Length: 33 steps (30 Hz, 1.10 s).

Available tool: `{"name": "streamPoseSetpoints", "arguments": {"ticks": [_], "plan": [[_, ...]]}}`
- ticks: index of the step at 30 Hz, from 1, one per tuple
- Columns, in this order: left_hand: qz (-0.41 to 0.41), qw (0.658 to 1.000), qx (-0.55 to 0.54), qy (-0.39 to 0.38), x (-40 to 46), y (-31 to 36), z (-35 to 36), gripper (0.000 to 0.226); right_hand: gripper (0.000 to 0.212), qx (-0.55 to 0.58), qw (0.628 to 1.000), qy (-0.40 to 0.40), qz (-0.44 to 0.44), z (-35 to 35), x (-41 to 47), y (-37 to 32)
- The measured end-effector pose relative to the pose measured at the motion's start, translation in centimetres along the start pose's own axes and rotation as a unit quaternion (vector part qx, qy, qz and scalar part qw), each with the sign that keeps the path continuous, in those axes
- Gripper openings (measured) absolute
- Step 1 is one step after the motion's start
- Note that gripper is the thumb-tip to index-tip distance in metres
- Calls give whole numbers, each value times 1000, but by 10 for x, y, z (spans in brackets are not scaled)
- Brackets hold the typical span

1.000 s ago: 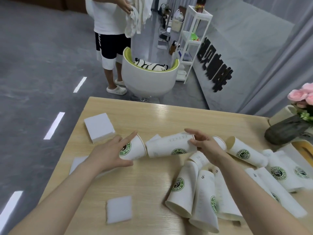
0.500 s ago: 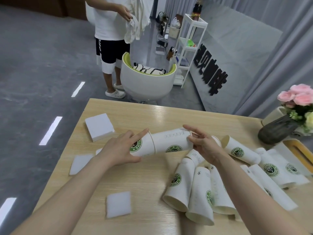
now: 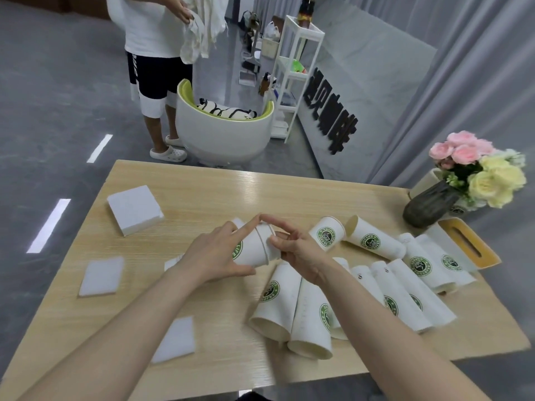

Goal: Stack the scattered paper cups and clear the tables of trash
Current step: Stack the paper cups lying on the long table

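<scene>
Task status: early stage. The left hand [image 3: 215, 260] curls its grip round a cup [image 3: 251, 250] lying on its side just above the counter [image 3: 202, 198], index finger stretched over the top. The right hand [image 3: 295, 250] pinches the rim of a second cup [image 3: 270, 241] that sits nested in the mouth of the first, so this pair counts as joined or nearly so; how deep the inner cup sits cannot be told, since the fingers cover the joint. Remaining work: most cups are unstacked. Two cups [image 3: 283, 302] lie on their sides near the front edge, mouths toward the camera, partly under the right forearm. More cups [image 3: 405, 296] lie side by side to the right, and two [image 3: 373, 241] lie further back near the vase [image 3: 428, 202]. Their exact count cannot be fixed, since several overlap. White foam pads [image 3: 102, 275] and a thicker foam block [image 3: 134, 208] lie on the left half of the counter; these are judged to be the trash, not yet cleared. A pad behind the left wrist is mostly hidden. A yellow-rimmed box [image 3: 469, 247] at the right is partly covered by cups. No bin is in view, and other tables are out of frame
</scene>
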State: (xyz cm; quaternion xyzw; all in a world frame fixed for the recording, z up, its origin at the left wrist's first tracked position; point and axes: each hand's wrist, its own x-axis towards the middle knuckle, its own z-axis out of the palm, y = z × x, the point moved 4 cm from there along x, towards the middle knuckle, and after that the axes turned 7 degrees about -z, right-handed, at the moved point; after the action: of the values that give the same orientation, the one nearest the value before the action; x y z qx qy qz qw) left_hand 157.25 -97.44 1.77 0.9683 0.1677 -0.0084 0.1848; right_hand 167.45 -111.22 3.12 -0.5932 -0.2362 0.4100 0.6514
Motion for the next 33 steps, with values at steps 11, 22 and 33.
{"name": "streamPoseSetpoints", "arguments": {"ticks": [11, 22, 33], "plan": [[-2, 1000, 0, -23, -11, -15, 5, 97, 35, -63, 992, 98, -37, -30, -45, 14], [78, 995, -12, -53, -34, -35, 11, 98, 38, 60, 958, 278, -21, 55, -105, 55], [72, 994, -4, -84, -53, -85, 0, 96, 50, 163, 891, 418, 68, 97, -124, 113]]}}
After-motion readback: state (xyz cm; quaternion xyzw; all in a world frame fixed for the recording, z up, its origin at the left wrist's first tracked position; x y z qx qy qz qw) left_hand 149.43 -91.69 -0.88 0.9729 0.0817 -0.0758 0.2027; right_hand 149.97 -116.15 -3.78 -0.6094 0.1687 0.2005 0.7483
